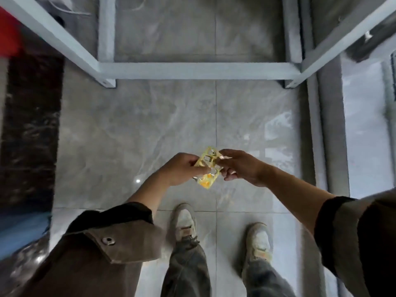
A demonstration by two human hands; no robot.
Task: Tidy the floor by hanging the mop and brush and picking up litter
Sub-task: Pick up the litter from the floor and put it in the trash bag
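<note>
1. While the person stands looking straight down, both hands meet in front of the body with a crumpled yellow wrapper (pixel 209 159) held between them, up in the air over the floor (pixel 128 129) and not touching it.
2. The left hand (pixel 184 168) grips the wrapper's left side: its fingers are curled and pressed together round the edge, and the thumb lies across the front of the wrapper.
3. The right hand (pixel 240 166) pinches the upper right edge between thumb and forefinger. Its other fingers are bent inward below the pinch, close to the wrapper's right side; I cannot tell whether they touch it.
4. The wrapper is shiny and partly see-through, with a deeper orange patch at its lower end, which hangs free below both hands.
5. Both forearms are bare. A brown sleeve (pixel 96 243) with a metal snap is pushed up the left arm, and a dark sleeve (pixel 353 232) covers the right upper arm.
6. Below the hands, two pale, scuffed shoes (pixel 184 221) stand on the floor, the left one a little ahead of the right, under grey trousers (pixel 186 271).
7. The floor is glossy grey stone tile with thin seams; one seam runs straight beneath the wrapper.
8. A grey metal frame (pixel 199 70) stands on the floor ahead of the feet, its low crossbar joining two legs.
9. A dark stone strip (pixel 32 125) runs along the left edge, and a blurred red shape (pixel 8 33) fills the upper left corner.
</note>
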